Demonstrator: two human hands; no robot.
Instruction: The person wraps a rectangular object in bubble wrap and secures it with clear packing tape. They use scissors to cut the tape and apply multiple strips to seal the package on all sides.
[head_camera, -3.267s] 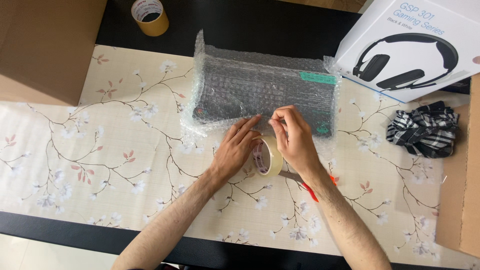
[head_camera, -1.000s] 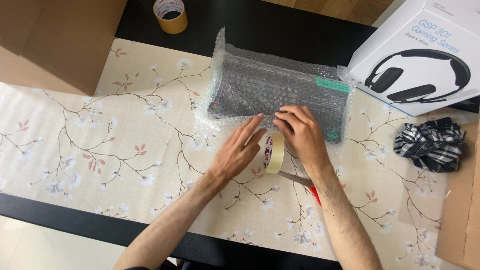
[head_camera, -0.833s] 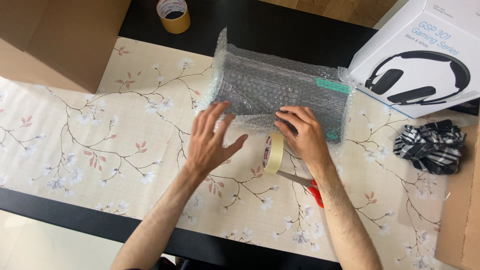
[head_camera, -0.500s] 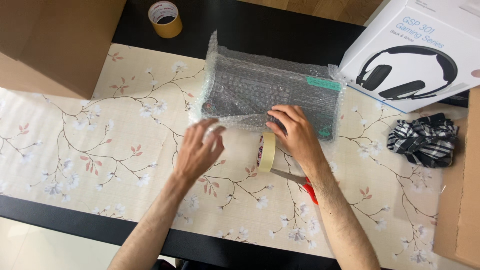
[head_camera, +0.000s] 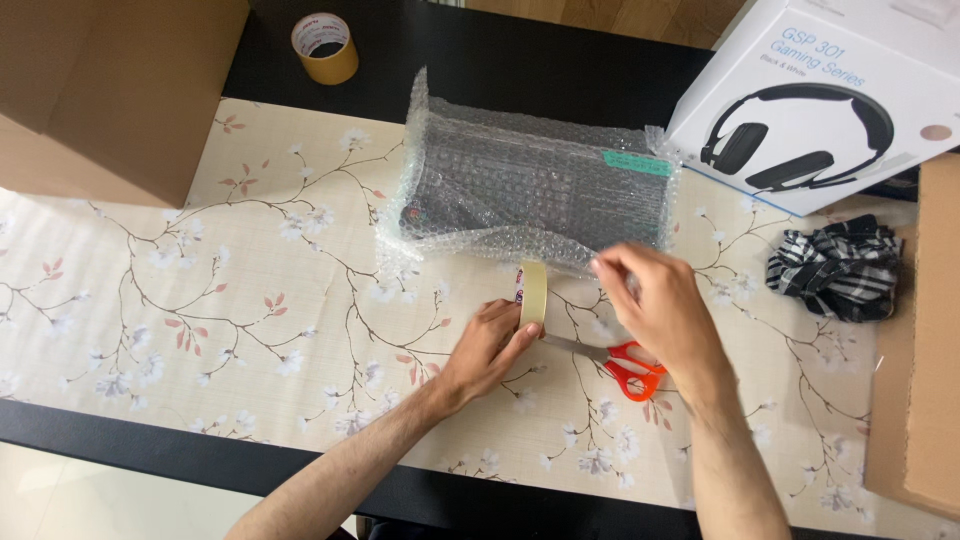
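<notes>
My left hand (head_camera: 490, 345) holds a cream masking tape roll (head_camera: 533, 290) upright on the flowered table cover, just in front of the bubble-wrapped keyboard (head_camera: 540, 190). My right hand (head_camera: 665, 315) is to the right of the roll, slightly blurred. Its thumb and fingers are pinched together at the front edge of the bubble wrap, apparently on the tape's free end. Red-handled scissors (head_camera: 625, 368) lie on the cover between my two wrists, partly under my right hand. A small green label sits on the wrap's far right corner.
A brown tape roll (head_camera: 325, 47) stands at the back on the black table. A white headset box (head_camera: 830, 100) is at the back right, with a black-and-white cloth (head_camera: 845, 265) below it. Cardboard boxes stand at the left (head_camera: 100, 90) and right (head_camera: 935, 330) edges.
The tape roll passed from my right hand to my left hand. My left hand had lifted away with its fingers spread, then came back to the roll. My right hand moved right, away from the roll.
</notes>
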